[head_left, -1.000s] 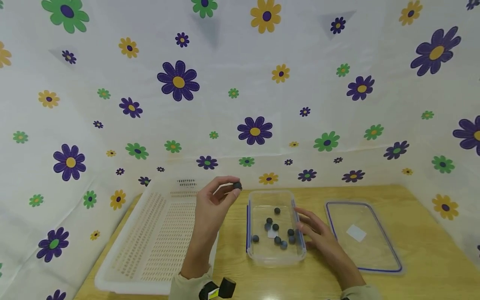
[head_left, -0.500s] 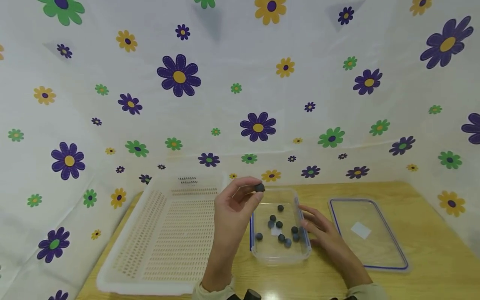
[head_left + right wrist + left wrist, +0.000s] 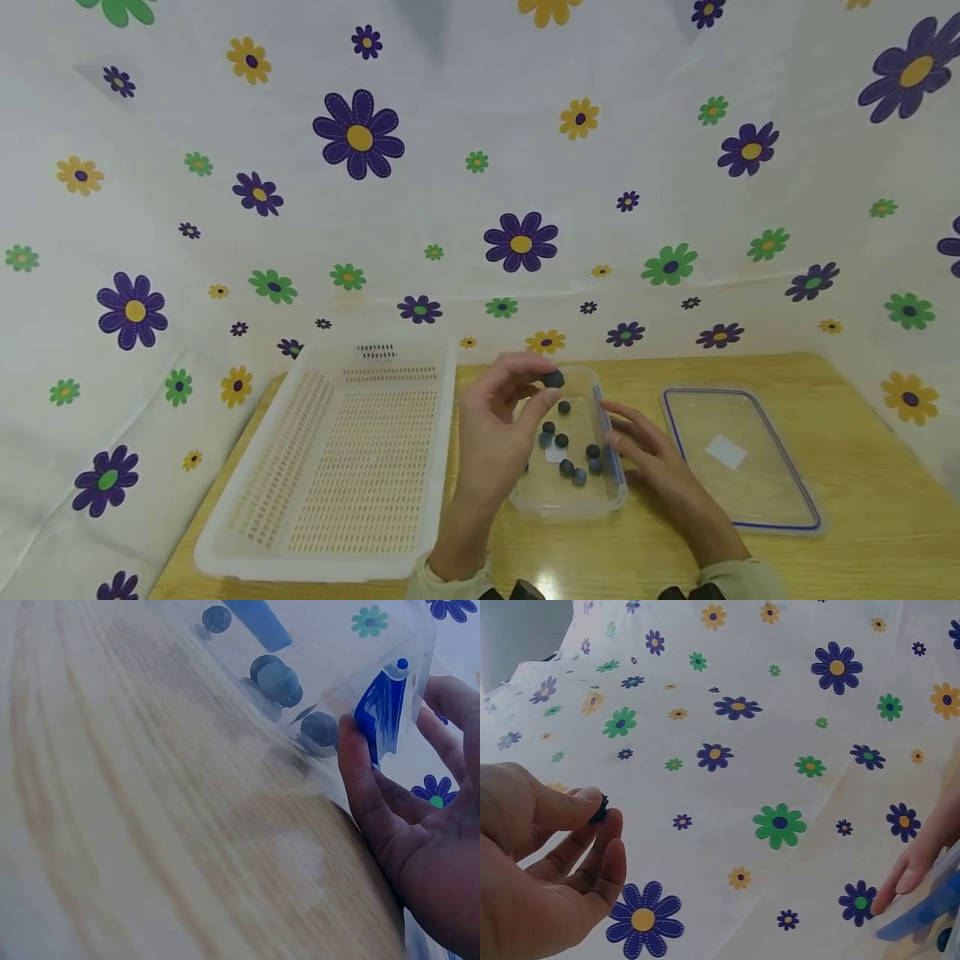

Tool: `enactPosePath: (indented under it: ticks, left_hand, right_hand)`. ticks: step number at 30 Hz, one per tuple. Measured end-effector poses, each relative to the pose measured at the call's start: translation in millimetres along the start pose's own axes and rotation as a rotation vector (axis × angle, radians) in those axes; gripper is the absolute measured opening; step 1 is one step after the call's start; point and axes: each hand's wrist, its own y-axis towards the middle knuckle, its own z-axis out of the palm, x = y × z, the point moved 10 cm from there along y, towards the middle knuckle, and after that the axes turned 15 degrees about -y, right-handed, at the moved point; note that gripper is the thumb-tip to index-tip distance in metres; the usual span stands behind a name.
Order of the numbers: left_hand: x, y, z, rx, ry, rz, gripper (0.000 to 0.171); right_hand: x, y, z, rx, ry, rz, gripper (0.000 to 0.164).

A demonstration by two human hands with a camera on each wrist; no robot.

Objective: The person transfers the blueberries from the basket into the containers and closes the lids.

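Between thumb and fingertips, my left hand [image 3: 498, 425] pinches a dark blueberry [image 3: 552, 379] above the near-left part of a clear plastic container [image 3: 570, 508]. The left wrist view shows the same blueberry [image 3: 598, 810] with its crown end visible. Inside the container lie several blueberries [image 3: 579, 477], loosely scattered; the left hand covers part of the left wall. My right hand [image 3: 663, 467] touches the container's right side with relaxed fingers. In the right wrist view, a fingertip of the right hand [image 3: 420, 817] rests by the blue latch strip [image 3: 382, 712].
A white perforated basket [image 3: 360, 467] stands on the left of the wooden table [image 3: 847, 467]. To the right lies a clear lid [image 3: 780, 492] with a blue seal and a white label [image 3: 726, 452]. A flower-patterned white sheet [image 3: 450, 200] hangs behind.
My left hand has moved right, carrying the blueberry from between the basket and container to over the container. The right hand stays at the container's side. The head view has tilted down slightly.
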Motion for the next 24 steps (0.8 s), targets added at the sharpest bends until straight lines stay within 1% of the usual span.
enactPosePath:
  ticks: [3, 6, 12, 18, 24]
  left_hand:
    - [19.2, -1.4, 2.9, -0.021, 0.001, -0.057, 0.020]
    - [40.4, -4.3, 5.1, -0.029, 0.007, -0.115, 0.020]
    - [77.3, -11.3, -1.3, -0.061, 0.051, -0.222, 0.020]
    - [108.7, -18.3, -11.6, -0.087, 0.109, -0.323, 0.018]
    - [132.0, -24.3, -17.7, -0.071, 0.156, -0.387, 0.021]
  right_hand:
    - [1.5, -0.4, -0.9, 0.001, -0.012, -0.007, 0.053]
    - [1.6, 0.2, -1.3, -0.001, -0.024, -0.012, 0.053]
    - [0.0, 1.1, -1.3, 0.001, -0.027, -0.017, 0.052]
    - [1.8, 0.6, -1.4, 0.010, -0.004, -0.037, 0.052]
    - [1.4, 1.0, -0.9, 0.009, 0.007, -0.029, 0.053]
